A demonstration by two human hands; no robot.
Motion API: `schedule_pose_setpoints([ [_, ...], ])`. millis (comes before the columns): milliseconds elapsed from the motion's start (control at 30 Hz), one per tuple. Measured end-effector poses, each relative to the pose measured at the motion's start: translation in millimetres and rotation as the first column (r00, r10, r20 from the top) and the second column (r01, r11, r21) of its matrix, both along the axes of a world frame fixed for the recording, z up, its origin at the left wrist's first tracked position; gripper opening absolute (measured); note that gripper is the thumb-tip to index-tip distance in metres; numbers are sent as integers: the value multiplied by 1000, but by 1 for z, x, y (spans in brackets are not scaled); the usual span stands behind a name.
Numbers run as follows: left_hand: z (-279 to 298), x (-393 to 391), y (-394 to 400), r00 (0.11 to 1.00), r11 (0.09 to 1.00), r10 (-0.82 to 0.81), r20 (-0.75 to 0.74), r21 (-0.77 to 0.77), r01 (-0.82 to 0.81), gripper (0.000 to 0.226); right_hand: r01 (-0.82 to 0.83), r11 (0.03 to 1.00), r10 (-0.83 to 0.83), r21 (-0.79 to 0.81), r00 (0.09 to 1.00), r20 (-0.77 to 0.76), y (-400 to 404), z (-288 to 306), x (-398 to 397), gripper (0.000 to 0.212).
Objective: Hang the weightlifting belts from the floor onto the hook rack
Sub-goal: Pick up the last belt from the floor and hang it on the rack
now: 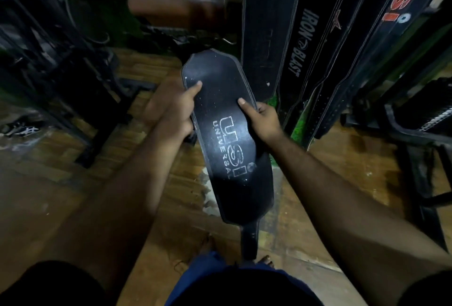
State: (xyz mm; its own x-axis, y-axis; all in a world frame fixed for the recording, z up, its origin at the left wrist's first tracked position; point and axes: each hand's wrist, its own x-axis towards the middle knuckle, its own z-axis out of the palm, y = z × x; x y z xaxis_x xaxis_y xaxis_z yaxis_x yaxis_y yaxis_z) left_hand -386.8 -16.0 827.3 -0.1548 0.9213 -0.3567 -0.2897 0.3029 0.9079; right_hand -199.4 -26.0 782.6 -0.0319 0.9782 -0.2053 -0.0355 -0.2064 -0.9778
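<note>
A black weightlifting belt with white "USI UNIVERSAL" lettering is held out in front of me, wide pad up, its narrow strap hanging down toward my feet. My left hand grips its left edge, thumb on the face. On the opposite edge my right hand holds it the same way. Several other black belts hang upright at the upper right: a plain one, an "IRON BLAST" one and one with orange letters. The hooks they hang from are out of view.
Dark gym machine frames stand on the left. A brown padded roller lies across the back. A black metal stand is at the right. The floor is worn wood; my bare feet show at the bottom.
</note>
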Motion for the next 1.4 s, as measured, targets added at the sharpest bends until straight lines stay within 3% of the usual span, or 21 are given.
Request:
schedule_pose_setpoints([
  [167, 22, 12, -2, 999, 991, -36, -32, 126, 39, 35, -37, 999, 38, 12, 998, -50, 2, 19, 13, 51],
  [267, 25, 23, -18, 986, 973, -157, -47, 166, 163, 39, -11, 997, 15, 75, 999, -48, 9, 41, 19, 24],
  [333, 37, 25, -23, 986, 978, -155, -55, 132, 161, 46, -25, 992, 31, 124, 998, -50, 5, 47, 20, 34],
  [400, 59, 21, -22, 983, 979, -179, -26, 89, 181, 42, -50, 984, 59, 171, 997, -46, -6, 43, 20, 37],
  [467, 88, 20, -16, 967, 965, -250, 42, 98, 245, 32, -67, 985, 77, 158, 996, -55, -15, 35, 19, 24],
  [533, 106, 28, -7, 979, 975, -203, -11, 88, 204, 27, -63, 988, 74, 140, 994, -82, -23, 32, 20, 20],
  [667, 102, 46, 3, 973, 960, -146, -179, 211, 183, 17, -87, 995, 93, 49, 987, -128, -22, 37, 34, 49],
  [767, 93, 55, 2, 960, 929, -178, -215, 286, 236, 14, -195, 978, 150, -77, 908, -391, -20, 57, 51, 75],
  [833, 84, 61, 0, 950, 904, -212, -227, 324, 279, 13, -223, 969, 152, -108, 878, -454, -8, 74, 59, 85],
  [967, 71, 72, -13, 902, 832, -338, -270, 363, 420, 16, -255, 949, 174, -183, 913, -369, 13, 103, 65, 88],
  [1100, 49, 74, -20, 819, 781, -461, -343, 282, 558, 18, -139, 967, 78, -214, 959, -272, 22, 114, 65, 33],
  [1167, 40, 71, -14, 774, 807, -486, -405, 131, 575, 48, -57, 988, 13, -146, 957, -291, 24, 105, 65, 24],
  [1233, 44, 71, -4, 836, 877, -450, -313, 20, 480, 75, -28, 999, 23, -20, 975, -222, 25, 95, 70, 9],
  [1300, 55, 74, 12, 899, 913, -402, -174, 1, 408, 83, -63, 995, 69, 76, 995, -73, 22, 87, 76, 28],
  [1400, 80, 85, 37, 940, 934, -334, -75, 107, 340, 53, -180, 971, 192, 157, 979, -67, 15, 85, 76, 37],
])
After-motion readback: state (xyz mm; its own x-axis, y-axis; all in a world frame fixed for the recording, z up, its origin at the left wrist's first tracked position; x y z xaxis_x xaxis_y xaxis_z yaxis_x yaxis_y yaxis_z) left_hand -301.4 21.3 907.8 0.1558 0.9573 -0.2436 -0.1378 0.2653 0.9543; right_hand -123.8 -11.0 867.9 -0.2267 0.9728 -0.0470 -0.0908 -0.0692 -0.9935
